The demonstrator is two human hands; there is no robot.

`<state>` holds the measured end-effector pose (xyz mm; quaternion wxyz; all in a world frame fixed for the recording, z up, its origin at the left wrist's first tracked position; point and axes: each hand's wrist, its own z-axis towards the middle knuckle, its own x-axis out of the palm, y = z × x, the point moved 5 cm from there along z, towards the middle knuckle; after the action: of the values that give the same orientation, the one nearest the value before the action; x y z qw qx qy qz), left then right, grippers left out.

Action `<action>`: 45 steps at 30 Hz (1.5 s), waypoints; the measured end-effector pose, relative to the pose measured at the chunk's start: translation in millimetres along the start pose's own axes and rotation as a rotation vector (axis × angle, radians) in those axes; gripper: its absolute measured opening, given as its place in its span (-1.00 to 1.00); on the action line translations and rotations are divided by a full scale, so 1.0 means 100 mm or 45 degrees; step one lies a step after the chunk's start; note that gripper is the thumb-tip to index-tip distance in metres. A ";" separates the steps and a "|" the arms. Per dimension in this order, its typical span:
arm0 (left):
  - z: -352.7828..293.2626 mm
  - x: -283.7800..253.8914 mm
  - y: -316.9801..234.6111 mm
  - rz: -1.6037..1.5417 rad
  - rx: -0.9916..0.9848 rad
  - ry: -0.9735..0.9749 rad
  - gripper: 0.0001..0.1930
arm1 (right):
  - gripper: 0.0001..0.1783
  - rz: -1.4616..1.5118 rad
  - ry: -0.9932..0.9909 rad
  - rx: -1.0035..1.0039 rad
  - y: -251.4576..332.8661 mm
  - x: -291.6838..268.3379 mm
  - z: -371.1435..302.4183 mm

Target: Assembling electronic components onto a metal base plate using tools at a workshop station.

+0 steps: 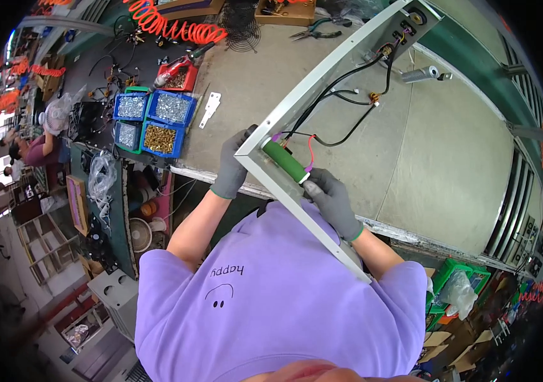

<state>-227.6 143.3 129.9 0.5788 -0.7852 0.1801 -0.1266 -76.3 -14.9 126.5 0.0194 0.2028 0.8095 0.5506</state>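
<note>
A light grey metal frame [322,83] forms an angle across the bench edge, its near side tilted against my purple shirt. My left hand [232,163], in a grey glove, grips the frame's corner from outside; some fingertips are hidden behind it. Inside that corner lies a green tubular resistor [285,160] with white ends and purple terminals. My right hand [333,202], gloved too, pinches the resistor's near end between thumb and fingers. A red wire [311,151] curves beside the resistor. Black cables [332,90] run from it toward the socket panel [405,28] at the frame's far end.
Blue bins of screws [169,108] stand left of the frame, with a flat metal plate [209,110] and a red power screwdriver [179,69] nearby. Pliers [317,30] lie at the back. A silver cylinder [419,74] rests on the bench at right. Another person [32,149] works far left.
</note>
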 end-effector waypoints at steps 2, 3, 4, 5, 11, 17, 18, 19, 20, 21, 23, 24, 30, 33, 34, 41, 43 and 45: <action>0.00 -0.01 0.04 0.020 0.006 -0.003 -0.76 | -0.66 -0.199 0.022 -0.029 0.18 0.01 -0.03; 0.00 -0.03 0.09 -0.051 -0.026 -0.009 -0.75 | -0.63 -0.403 0.052 -0.058 0.25 0.03 -0.04; 0.00 -0.04 0.12 -0.122 -0.059 -0.015 -0.74 | -0.63 -0.399 0.047 -0.056 0.27 0.04 -0.03; 0.00 -0.03 0.13 -0.120 -0.060 -0.010 -0.74 | -0.62 -0.487 0.042 -0.035 0.28 0.04 -0.01; 0.00 -0.03 0.11 -0.077 -0.043 0.006 -0.70 | -0.61 -0.739 -0.026 -0.167 0.32 0.05 -0.02; -0.02 -0.02 0.08 -0.095 -0.080 -0.016 -0.70 | -0.63 -0.746 0.024 -0.128 0.31 0.05 0.00; -0.01 -0.02 0.06 -0.045 -0.039 -0.016 -0.70 | -0.62 -0.647 0.051 -0.048 0.29 0.05 0.00; -0.01 -0.02 0.05 0.005 0.003 -0.017 -0.70 | -0.62 -0.648 0.055 -0.049 0.27 0.02 0.00; -0.01 -0.01 0.04 0.004 0.002 -0.019 -0.70 | -0.61 -0.464 0.088 -0.083 0.24 0.00 0.00; -0.02 -0.01 0.02 0.012 0.010 -0.008 -0.70 | -0.60 -0.279 0.121 -0.116 0.21 -0.02 0.00; -0.02 0.00 0.01 0.020 0.019 0.001 -0.71 | -0.60 -0.072 0.194 -0.058 0.08 -0.06 0.05; -0.02 0.00 0.01 -0.002 0.010 0.008 -0.72 | -0.60 0.136 0.264 0.000 0.03 -0.05 0.06; -0.04 0.00 -0.02 0.082 0.030 -0.009 -0.78 | -0.66 -0.592 0.081 0.016 0.26 0.03 0.01; -0.04 -0.04 -0.05 0.150 0.075 -0.025 -0.81 | -0.63 -0.619 0.036 -0.146 0.31 0.07 0.02; -0.05 0.00 -0.05 0.072 0.074 -0.007 -0.80 | -0.63 -0.625 0.062 -0.160 0.28 0.09 0.00; 0.06 -0.05 0.18 0.171 0.088 0.001 -0.80 | -0.66 -0.451 0.035 -0.138 0.27 0.06 -0.04; 0.03 -0.08 0.12 0.231 0.080 -0.037 -0.76 | -0.67 -0.329 0.088 -0.189 0.28 0.04 -0.02; -0.01 -0.06 0.03 0.142 -0.028 -0.032 -0.76 | -0.71 -0.242 0.130 -0.144 0.17 -0.01 0.03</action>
<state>-233.9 144.5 127.0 0.5784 -0.7818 0.2177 -0.0824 -69.4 -7.0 140.3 0.0416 0.0955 0.7928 0.6006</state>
